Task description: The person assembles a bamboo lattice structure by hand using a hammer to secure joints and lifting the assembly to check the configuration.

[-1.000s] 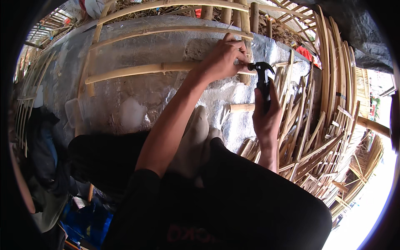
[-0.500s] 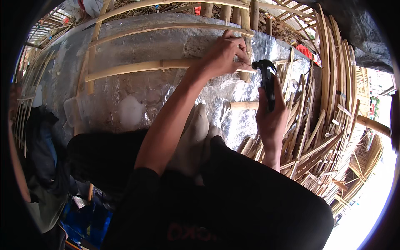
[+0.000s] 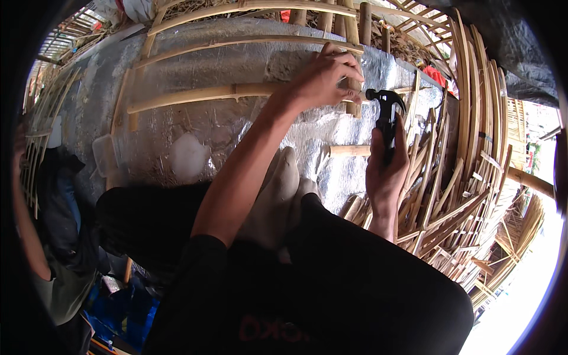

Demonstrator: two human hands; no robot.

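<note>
Left hand (image 3: pixel 324 77) up at top centre, fingers curled and pinched tight at the right end of a horizontal bamboo slat (image 3: pixel 207 94), fingertips (image 3: pixel 354 76) meeting right where slat crosses a short upright bamboo piece (image 3: pixel 354 97); prob. pinching sth small there, too tiny to tell what. Right hand (image 3: pixel 386 168) lower and to the right, wrapped shut round handle of a black claw hammer (image 3: pixel 387 112), head up, claw pointing left, striking face to the right. Hammer head just beside the left fingertips, not touching. Slat lying across silver foil sheeting (image 3: pixel 195 65) w/ more curved bamboo strips (image 3: pixel 236 41) above it, roughly parallel. Another short bamboo stub (image 3: pixel 349 151) sticking out left of the right hand. Heap of loose split bamboo (image 3: pixel 461 177) fanned out on the right side. Socked feet (image 3: pixel 284 189) between the forearms, dark trousers (image 3: pixel 355 284) filling lower frame. Far left edge: another person's arm (image 3: pixel 26 236), partly cut off by the rim.
</note>
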